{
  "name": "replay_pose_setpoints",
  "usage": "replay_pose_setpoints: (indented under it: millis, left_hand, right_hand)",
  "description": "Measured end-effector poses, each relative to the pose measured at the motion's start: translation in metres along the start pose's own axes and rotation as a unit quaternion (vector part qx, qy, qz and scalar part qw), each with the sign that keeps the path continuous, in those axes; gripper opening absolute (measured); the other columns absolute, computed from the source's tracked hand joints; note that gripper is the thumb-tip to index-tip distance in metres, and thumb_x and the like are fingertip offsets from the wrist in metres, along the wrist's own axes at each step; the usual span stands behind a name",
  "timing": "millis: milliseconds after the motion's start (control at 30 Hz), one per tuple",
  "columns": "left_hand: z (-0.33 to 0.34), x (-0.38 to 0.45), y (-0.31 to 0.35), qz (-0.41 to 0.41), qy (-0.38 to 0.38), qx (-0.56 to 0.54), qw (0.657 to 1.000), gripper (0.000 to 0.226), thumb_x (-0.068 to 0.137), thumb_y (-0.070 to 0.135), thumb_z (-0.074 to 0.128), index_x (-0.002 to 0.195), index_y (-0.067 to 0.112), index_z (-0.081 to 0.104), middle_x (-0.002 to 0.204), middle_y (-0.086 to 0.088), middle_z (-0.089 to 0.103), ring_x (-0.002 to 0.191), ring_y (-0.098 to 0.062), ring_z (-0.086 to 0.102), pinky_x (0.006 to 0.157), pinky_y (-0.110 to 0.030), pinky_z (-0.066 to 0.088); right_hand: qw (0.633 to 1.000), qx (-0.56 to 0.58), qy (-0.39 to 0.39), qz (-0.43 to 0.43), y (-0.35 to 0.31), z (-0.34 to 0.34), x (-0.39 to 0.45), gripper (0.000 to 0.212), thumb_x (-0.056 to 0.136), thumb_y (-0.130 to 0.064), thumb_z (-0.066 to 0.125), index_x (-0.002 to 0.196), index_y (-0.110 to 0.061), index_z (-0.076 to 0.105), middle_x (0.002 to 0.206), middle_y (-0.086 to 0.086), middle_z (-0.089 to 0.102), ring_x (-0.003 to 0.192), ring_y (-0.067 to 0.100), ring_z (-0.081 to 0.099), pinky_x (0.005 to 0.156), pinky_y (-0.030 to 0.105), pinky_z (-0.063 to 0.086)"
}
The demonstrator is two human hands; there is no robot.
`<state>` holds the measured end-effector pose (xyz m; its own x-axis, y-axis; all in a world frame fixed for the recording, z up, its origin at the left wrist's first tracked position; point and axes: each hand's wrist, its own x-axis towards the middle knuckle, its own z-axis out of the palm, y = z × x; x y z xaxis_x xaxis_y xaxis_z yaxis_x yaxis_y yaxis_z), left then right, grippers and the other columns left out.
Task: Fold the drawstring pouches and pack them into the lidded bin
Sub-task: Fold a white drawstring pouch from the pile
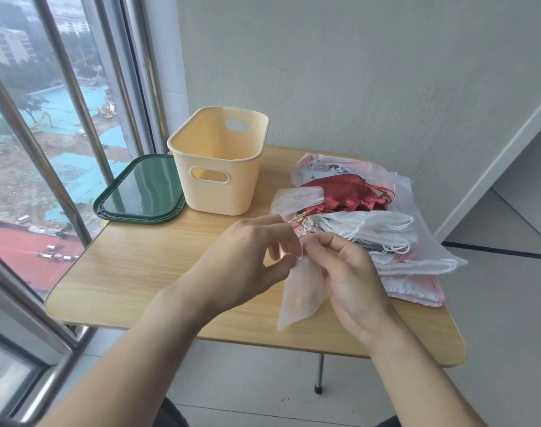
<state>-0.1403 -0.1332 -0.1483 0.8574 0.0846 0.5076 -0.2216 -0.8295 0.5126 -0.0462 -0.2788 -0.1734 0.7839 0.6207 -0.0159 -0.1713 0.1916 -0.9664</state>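
A small sheer white pouch [300, 295] hangs above the table's front, its top pinched between my left hand [247, 266] and my right hand [346, 272]. Both sets of fingertips meet at its drawstring end. To the right lies a pile of pouches [370, 229]: white mesh ones, a red satin one [343, 192], and pink and printed ones underneath. The cream bin [219, 161] stands open and looks empty at the back of the table. Its dark green lid [139, 189] lies flat to the left of the bin.
The wooden table [139, 272] stands against a grey wall, with a window and metal rail close on the left. Its right and front edges drop to a tiled floor. A table leg [320, 374] shows below the front edge.
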Motion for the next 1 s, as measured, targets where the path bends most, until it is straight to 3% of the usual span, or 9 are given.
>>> replay_pose_setpoints:
  millis: [167, 300, 400, 500, 600, 667, 733, 833, 1000]
  left_hand:
    - [0.010, -0.001, 0.004, 0.009, 0.048, 0.036, 0.998, 0.002, 0.082, 0.024, 0.073, 0.080, 0.025, 0.072, 0.075, 0.016, 0.062, 0.063, -0.006, 0.056, 0.057, -0.033, 0.049]
    - [0.017, -0.001, 0.011, 0.005, 0.095, 0.056, 0.994, 0.003, 0.081, 0.027, 0.074, 0.078, 0.025, 0.073, 0.071, 0.015, 0.063, 0.058, -0.002, 0.050, 0.052, -0.029, 0.048]
    - [0.021, -0.001, 0.012, -0.016, 0.109, 0.065, 0.992, 0.004, 0.079, 0.032, 0.075, 0.078, 0.027, 0.074, 0.068, 0.015, 0.064, 0.056, -0.002, 0.054, 0.051, -0.028, 0.050]
    - [0.022, -0.001, 0.011, -0.040, 0.095, 0.077, 0.992, 0.005, 0.079, 0.034, 0.073, 0.078, 0.031, 0.077, 0.063, 0.014, 0.067, 0.055, -0.005, 0.059, 0.050, -0.028, 0.051]
    - [0.024, -0.002, 0.010, -0.076, 0.071, 0.069, 0.992, 0.004, 0.079, 0.032, 0.074, 0.077, 0.030, 0.077, 0.063, 0.016, 0.068, 0.057, -0.004, 0.062, 0.054, -0.029, 0.054]
    - [0.023, -0.002, 0.010, -0.102, 0.058, 0.065, 0.991, 0.005, 0.078, 0.033, 0.073, 0.075, 0.030, 0.075, 0.057, 0.022, 0.062, 0.059, -0.003, 0.061, 0.057, -0.028, 0.053]
    - [0.021, -0.001, 0.008, -0.136, 0.054, 0.055, 0.988, 0.008, 0.077, 0.034, 0.072, 0.071, 0.030, 0.072, 0.051, 0.026, 0.055, 0.060, -0.001, 0.061, 0.058, -0.025, 0.052]
    - [0.018, -0.002, 0.007, -0.191, 0.034, -0.005, 0.981, 0.009, 0.077, 0.031, 0.073, 0.069, 0.027, 0.071, 0.051, 0.024, 0.058, 0.053, -0.001, 0.057, 0.052, -0.016, 0.043]
    - [0.010, -0.002, 0.009, -0.239, -0.086, -0.196, 0.947, 0.017, 0.088, 0.024, 0.074, 0.074, 0.014, 0.073, 0.051, 0.008, 0.064, 0.045, -0.007, 0.052, 0.049, -0.016, 0.038]
  right_hand:
    - [0.993, 0.077, -0.011, 0.092, 0.004, 0.000, 0.002, 0.026, 0.092, -0.012, 0.064, 0.115, -0.001, 0.070, 0.097, 0.016, 0.069, 0.086, 0.024, 0.061, 0.081, 0.042, 0.046]
    - [0.980, 0.149, -0.022, 0.131, 0.005, -0.005, 0.006, 0.039, 0.078, -0.015, 0.076, 0.114, -0.006, 0.065, 0.103, 0.013, 0.065, 0.100, 0.029, 0.054, 0.089, 0.045, 0.039]
    - [0.974, 0.176, -0.013, 0.139, 0.008, -0.005, 0.007, 0.064, 0.063, -0.021, 0.088, 0.119, -0.008, 0.060, 0.109, 0.016, 0.060, 0.103, 0.030, 0.052, 0.092, 0.044, 0.038]
    - [0.976, 0.175, 0.016, 0.128, 0.011, -0.005, 0.005, 0.029, 0.078, -0.011, 0.078, 0.100, -0.013, 0.059, 0.108, 0.019, 0.058, 0.101, 0.030, 0.057, 0.090, 0.040, 0.046]
    - [0.986, 0.126, 0.058, 0.094, 0.016, -0.003, 0.003, 0.012, 0.088, -0.010, 0.072, 0.090, -0.013, 0.061, 0.106, 0.022, 0.064, 0.103, 0.032, 0.062, 0.105, 0.049, 0.046]
    - [0.994, 0.067, 0.058, 0.060, 0.016, -0.001, 0.002, 0.018, 0.085, -0.023, 0.079, 0.090, -0.012, 0.066, 0.102, 0.018, 0.069, 0.101, 0.029, 0.064, 0.108, 0.053, 0.044]
    - [0.999, -0.002, 0.036, 0.015, 0.011, -0.002, 0.001, 0.033, 0.078, -0.034, 0.085, 0.094, -0.011, 0.068, 0.095, 0.011, 0.072, 0.093, 0.022, 0.067, 0.097, 0.047, 0.051]
    - [0.993, -0.092, -0.028, -0.061, 0.002, -0.011, 0.000, 0.034, 0.076, -0.026, 0.084, 0.099, -0.010, 0.066, 0.090, 0.004, 0.071, 0.084, 0.015, 0.068, 0.079, 0.026, 0.054]
    - [0.979, -0.158, -0.103, -0.071, -0.010, -0.029, 0.003, 0.037, 0.080, -0.018, 0.075, 0.112, -0.005, 0.063, 0.090, 0.007, 0.073, 0.084, 0.018, 0.072, 0.076, 0.023, 0.055]
